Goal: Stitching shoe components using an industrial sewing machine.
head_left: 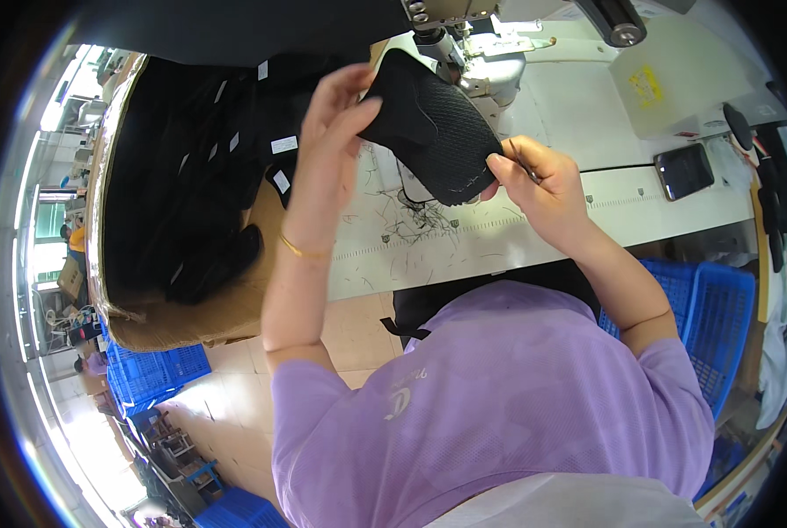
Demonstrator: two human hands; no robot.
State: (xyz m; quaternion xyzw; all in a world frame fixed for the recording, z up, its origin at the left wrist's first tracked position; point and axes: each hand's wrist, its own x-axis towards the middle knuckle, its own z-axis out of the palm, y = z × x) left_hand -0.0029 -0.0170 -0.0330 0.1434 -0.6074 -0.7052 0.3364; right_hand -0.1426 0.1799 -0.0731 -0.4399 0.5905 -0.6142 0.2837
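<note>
Plainly, the black fabric piece [451, 141] is up in front of the person, above the white table [358, 260] and just on the near side of the sewing machine [492, 70]. It slants from upper left to lower right, with a smooth part toward the left and a ribbed, mesh-like part toward the right; a few pale marks show near its lower edge. The right hand [545, 187] pinches its lower right edge between thumb and bent fingers, and a small metal-looking tool [535, 176] shows in that same hand, mostly hidden. The left hand [334, 123] is at the upper left edge, thumb and fingers spread apart and slightly blurred; whether its fingertips grip the fabric, I cannot tell. A thin yellow bracelet [302, 253] circles the left wrist.

Below the piece, loose dark threads [424, 224] lie scattered on the table across a printed ruler scale [490, 218]. To the right, a dark phone [685, 171] rests near the table's edge. To the left stands a large cardboard box [182, 333] with many black pieces [178, 176] inside, several bearing white labels [283, 144]. Blue crates [719, 321] stand at the lower right
</note>
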